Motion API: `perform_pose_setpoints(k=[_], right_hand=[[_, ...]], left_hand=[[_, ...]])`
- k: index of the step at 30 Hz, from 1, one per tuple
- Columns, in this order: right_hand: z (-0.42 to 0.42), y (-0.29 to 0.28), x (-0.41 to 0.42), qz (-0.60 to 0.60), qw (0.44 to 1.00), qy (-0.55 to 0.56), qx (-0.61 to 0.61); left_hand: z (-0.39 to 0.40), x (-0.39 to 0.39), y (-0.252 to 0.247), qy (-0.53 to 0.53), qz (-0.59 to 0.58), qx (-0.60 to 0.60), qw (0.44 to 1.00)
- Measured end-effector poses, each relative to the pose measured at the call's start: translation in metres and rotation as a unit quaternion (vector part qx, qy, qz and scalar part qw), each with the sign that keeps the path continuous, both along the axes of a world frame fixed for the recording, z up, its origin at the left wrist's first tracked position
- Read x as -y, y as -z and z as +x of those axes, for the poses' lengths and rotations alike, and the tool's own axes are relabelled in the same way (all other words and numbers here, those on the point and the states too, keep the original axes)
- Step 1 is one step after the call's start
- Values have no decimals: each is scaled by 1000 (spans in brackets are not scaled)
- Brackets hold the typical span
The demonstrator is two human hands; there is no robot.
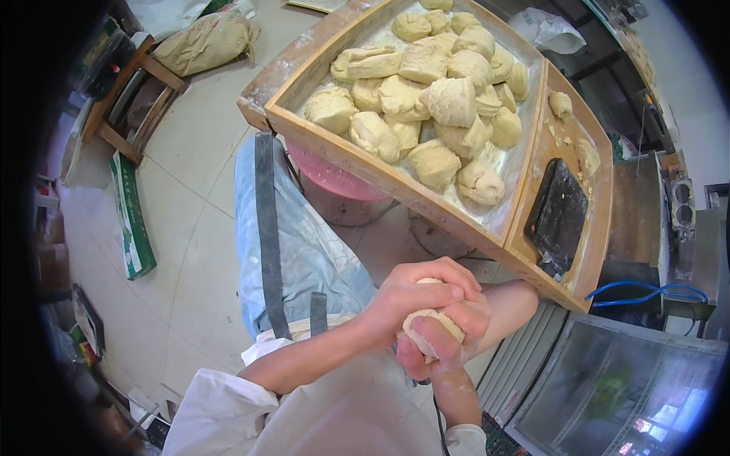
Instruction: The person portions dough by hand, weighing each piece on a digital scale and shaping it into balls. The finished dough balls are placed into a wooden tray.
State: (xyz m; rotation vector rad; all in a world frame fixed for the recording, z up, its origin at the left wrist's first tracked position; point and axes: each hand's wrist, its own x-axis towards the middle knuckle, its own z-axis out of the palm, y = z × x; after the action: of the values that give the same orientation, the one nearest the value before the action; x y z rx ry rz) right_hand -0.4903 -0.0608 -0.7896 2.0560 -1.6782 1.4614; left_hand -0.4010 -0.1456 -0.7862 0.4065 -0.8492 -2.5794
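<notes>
A lump of pale dough (433, 328) is squeezed between my two hands in front of my body. My left hand (422, 296) wraps over the top of it, the thumb lying across. Beneath and to the right, my right hand (450, 336) closes around the same lump, its fingers interlocked with the left ones. Some of the dough bulges out between the fingers. Beyond the hands stands a floured wooden tray (388, 182) with a heap of dough pieces (450, 102) in its larger compartment.
The tray's narrow right compartment holds a dark, flour-dusted flat object (559, 211) and dough scraps (587, 159). Under the tray is a pink basin (336, 176). A glass-topped cabinet (616, 387) stands at lower right. A filled sack (205, 43) and wooden stool (120, 108) are at upper left.
</notes>
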Motion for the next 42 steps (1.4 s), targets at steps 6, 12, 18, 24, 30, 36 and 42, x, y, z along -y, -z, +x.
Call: perform_pose_setpoints(k=[6, 12, 18, 24, 30, 36, 42], right_hand=[[4, 3, 0, -2, 999, 35, -32], [7, -4, 18, -30, 991, 68, -112], [16, 11, 11, -20, 1000, 3, -4], [20, 3, 9, -17, 1000, 6, -24], [14, 6, 17, 3, 999, 9, 38], [10, 12, 43, -32, 954, -17, 298], [12, 19, 39, -16, 901, 44, 432]], left_hand=[[-2, -2, -6, -37, 70, 22, 997], [4, -3, 3, -116, 60, 10, 991], [8, -10, 18, -173, 28, 19, 984], [8, -14, 28, -229, -131, 42, 964], [6, -19, 27, -209, -11, 85, 974], [16, -2, 29, -90, 228, -94, 965], [20, 8, 33, -70, 261, -105, 957]])
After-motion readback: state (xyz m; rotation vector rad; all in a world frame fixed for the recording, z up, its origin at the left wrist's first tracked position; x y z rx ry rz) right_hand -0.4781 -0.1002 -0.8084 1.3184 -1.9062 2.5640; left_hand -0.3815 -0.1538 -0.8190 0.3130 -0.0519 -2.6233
